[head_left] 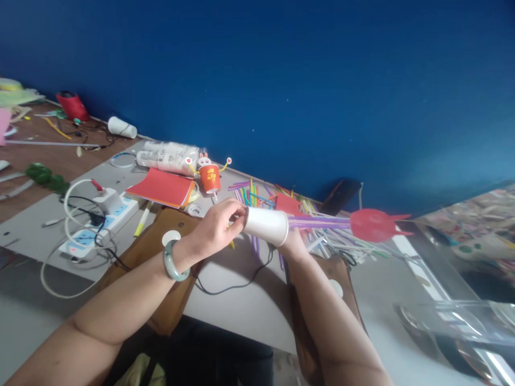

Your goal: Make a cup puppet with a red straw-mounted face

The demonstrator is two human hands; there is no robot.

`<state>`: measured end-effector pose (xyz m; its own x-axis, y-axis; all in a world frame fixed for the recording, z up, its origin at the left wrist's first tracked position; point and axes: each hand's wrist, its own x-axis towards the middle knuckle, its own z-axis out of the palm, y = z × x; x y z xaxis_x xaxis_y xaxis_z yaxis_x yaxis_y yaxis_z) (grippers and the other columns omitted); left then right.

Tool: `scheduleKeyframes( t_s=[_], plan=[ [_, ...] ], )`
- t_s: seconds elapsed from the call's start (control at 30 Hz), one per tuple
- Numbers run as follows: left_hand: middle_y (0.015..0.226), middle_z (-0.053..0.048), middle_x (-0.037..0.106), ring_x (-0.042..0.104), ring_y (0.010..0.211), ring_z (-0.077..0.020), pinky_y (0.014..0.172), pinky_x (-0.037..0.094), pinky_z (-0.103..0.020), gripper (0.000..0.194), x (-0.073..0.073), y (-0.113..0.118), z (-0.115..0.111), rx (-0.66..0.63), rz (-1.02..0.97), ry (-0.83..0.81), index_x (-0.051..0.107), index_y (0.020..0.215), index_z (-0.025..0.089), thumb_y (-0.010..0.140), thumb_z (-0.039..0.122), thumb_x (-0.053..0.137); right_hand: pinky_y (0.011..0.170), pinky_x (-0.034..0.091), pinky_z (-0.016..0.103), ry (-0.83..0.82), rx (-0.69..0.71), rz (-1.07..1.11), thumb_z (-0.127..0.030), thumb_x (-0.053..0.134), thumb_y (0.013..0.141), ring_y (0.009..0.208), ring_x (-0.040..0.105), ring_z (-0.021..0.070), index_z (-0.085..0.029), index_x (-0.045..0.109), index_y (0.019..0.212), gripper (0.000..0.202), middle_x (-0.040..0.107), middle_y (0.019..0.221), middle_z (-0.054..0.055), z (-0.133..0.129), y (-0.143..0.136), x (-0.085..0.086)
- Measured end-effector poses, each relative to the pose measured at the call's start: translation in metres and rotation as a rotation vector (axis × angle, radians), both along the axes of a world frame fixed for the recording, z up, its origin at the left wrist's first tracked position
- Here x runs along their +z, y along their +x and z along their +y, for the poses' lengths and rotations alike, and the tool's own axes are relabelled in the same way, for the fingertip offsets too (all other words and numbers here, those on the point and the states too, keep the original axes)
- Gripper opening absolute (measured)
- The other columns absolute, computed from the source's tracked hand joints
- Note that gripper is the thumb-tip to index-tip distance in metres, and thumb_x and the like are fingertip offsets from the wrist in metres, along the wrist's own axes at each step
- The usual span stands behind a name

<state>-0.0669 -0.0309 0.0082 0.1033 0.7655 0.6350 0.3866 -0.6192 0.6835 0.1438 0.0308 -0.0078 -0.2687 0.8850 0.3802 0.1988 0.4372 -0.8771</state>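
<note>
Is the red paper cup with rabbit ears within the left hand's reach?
Probably yes: the red cup stands beyond the left hand, apparently unblocked, though that hand touches the white paper cup.

The left hand (pixel 226 221) pinches the base of a white cup (pixel 267 225) lying sideways; the right hand (pixel 292 244) is behind it. Purple sticks (pixel 319 222) run from its mouth to a red cutout (pixel 372 224).
</note>
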Motion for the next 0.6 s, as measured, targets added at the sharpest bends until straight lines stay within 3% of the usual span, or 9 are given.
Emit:
scheduleKeyframes(
  t_s=[0.23,0.43,0.6],
  plan=[
    [0.097,-0.007,0.071,0.067,0.089,-0.0181,0.077,0.055,-0.029,0.005,0.0009,-0.0035,0.0003,-0.015,-0.080,-0.043,0.063,0.090,0.016,0.087,0.015,0.059,0.073,0.063,0.038,-0.051,0.008,0.039,-0.034,0.090,0.049,0.087,0.074,0.0307,-0.022,0.073,0.090,0.046,0.078,0.086,0.007,0.0019,0.0070,-0.0106],
    [0.093,-0.007,0.071,0.066,0.084,-0.0172,0.071,0.054,-0.027,0.003,0.0040,-0.0029,-0.0025,-0.063,-0.115,-0.118,0.063,0.088,0.016,0.087,0.018,0.060,0.082,0.062,0.041,-0.139,0.102,0.025,-0.042,0.081,0.068,0.092,0.075,0.0310,-0.019,0.078,0.093,0.034,0.078,0.099,0.010,0.0025,0.0059,-0.0094],
    [0.094,-0.007,0.069,0.065,0.085,-0.0173,0.071,0.053,-0.027,0.005,0.0032,-0.0028,-0.0031,-0.082,-0.123,-0.143,0.062,0.086,0.016,0.087,0.020,0.060,0.087,0.061,0.043,-0.265,0.105,0.024,-0.045,0.081,0.070,0.095,0.075,0.0318,-0.018,0.078,0.095,0.037,0.078,0.100,0.010,0.0031,0.0068,-0.0140]
  ],
)
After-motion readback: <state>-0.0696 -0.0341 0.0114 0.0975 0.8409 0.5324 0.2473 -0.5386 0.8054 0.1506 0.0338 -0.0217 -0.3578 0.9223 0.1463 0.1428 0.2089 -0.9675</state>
